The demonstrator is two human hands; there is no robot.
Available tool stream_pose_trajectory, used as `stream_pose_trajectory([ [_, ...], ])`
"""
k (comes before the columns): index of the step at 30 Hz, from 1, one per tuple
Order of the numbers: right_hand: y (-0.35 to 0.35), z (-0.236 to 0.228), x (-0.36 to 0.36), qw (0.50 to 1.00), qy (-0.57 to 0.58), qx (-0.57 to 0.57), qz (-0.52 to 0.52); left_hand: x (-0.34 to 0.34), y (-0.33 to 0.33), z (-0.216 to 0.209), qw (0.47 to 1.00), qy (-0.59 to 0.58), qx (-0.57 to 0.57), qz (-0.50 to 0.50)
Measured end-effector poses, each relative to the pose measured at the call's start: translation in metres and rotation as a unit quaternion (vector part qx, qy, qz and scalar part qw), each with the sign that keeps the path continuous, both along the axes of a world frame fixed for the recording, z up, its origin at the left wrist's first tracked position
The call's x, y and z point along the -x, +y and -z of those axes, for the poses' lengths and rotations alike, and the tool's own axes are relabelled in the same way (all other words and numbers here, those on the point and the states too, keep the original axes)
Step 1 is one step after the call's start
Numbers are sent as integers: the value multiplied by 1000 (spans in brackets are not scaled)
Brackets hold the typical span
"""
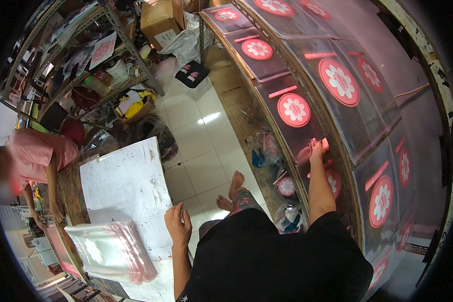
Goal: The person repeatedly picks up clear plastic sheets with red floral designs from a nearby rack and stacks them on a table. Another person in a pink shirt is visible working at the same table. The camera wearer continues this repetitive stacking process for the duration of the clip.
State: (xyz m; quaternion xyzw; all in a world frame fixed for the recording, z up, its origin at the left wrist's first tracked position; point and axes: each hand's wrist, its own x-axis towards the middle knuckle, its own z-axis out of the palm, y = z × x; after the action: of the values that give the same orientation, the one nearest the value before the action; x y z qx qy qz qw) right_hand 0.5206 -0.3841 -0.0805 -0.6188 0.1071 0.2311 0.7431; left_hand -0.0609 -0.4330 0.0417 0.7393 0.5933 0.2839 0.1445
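Long surface (412, 131): it runs along the person's right side and bends with the picture. Rows of clear bags lie on it.
White surface (131, 186): a flat white sheet lies on the person's left side.
Clear bags (337, 83): each one is see-through, with a pink strip and a round pink flower sticker. They lie flat, side by side, with edges overlapping.
Bag pile (113, 251): a thick stack of the same clear bags sits on the white surface, near the left hand.
Right hand (317, 149): the arm is stretched out. The fingers lie flat and close together, pressing on a bag at the near edge of the long surface.
Left hand (178, 224): it rests on the edge of the white surface with fingers loosely bent, holding nothing.
How a bag feels: I think it is very light, thin, floppy and slippery. A corner or the pink strip looks best to pinch.
Hard to see: the right fingertips blur into the shiny bag. Another person at the far left is partly cut off.
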Motion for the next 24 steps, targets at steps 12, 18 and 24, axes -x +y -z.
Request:
stream_pose_trajectory([
  [12,-14,9,-4,841,-345,412,-55,4,0,6,1000,4,-8,1],
  [18,-28,5,8,678,-522,449,-256,2,1,8,1000,2,-8,8],
  [24,-31,4,11,659,-511,471,-288,3,0,9,1000,-5,-21,19],
])
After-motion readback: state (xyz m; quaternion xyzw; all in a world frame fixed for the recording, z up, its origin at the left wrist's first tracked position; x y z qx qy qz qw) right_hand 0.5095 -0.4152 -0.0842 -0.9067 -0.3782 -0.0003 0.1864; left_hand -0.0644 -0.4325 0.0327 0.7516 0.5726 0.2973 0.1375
